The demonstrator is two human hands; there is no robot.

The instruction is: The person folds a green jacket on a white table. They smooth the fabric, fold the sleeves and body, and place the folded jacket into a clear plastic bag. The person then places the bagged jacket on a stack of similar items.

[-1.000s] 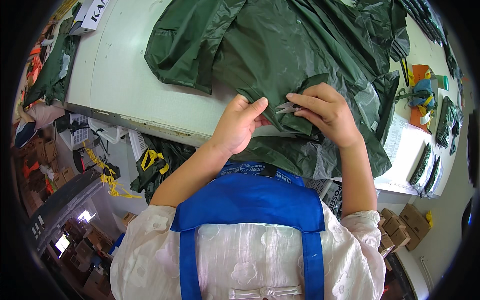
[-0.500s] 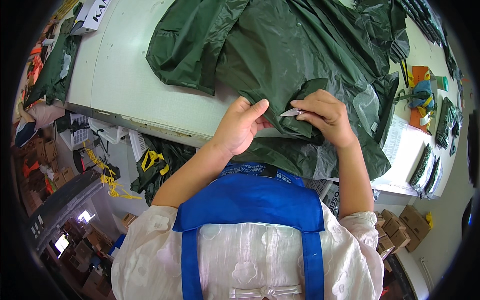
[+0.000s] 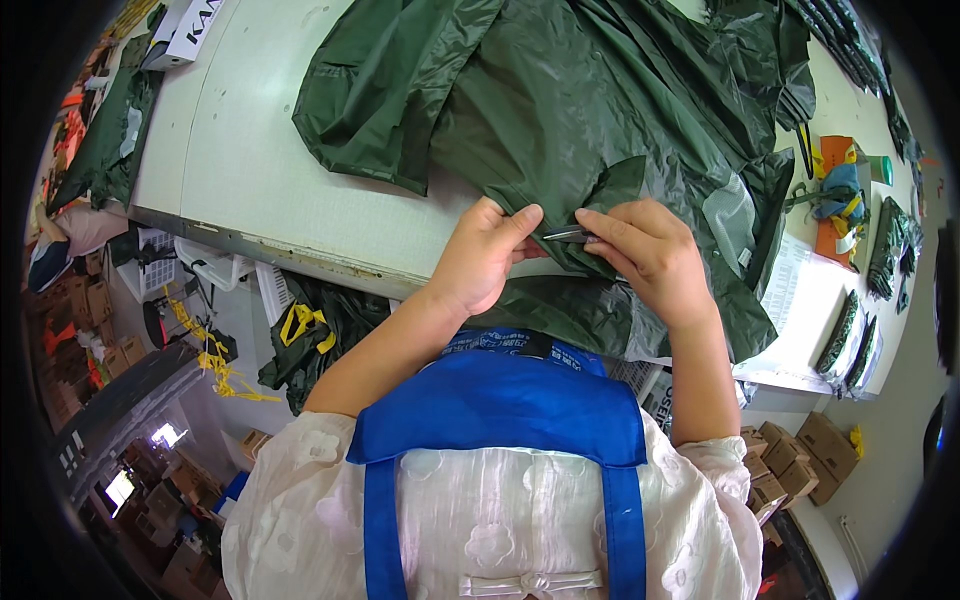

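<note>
A dark green, shiny raincoat-like garment (image 3: 540, 110) spreads over the table and hangs over its near edge. My left hand (image 3: 487, 252) pinches the garment's edge between thumb and fingers. Close on its right, my right hand (image 3: 648, 250) grips small metal thread snips (image 3: 566, 234), with most of the handle hidden in the fingers. The pointed blades aim left along the cloth, just beside my left thumb. A loose flap of the same green cloth (image 3: 618, 180) stands up behind the snips.
The pale table (image 3: 250, 130) has a worn front edge. At the right lie folded green packages (image 3: 890, 250), a white paper sheet (image 3: 785, 300) and an orange box (image 3: 835, 235). Below the table's left side are white baskets (image 3: 210, 262) and a dark bundle with yellow straps (image 3: 305, 330).
My right hand has shifted slightly left and down, bringing the snips' tip nearer my left thumb. The blades have turned and look narrower. My left hand keeps its pinch.
</note>
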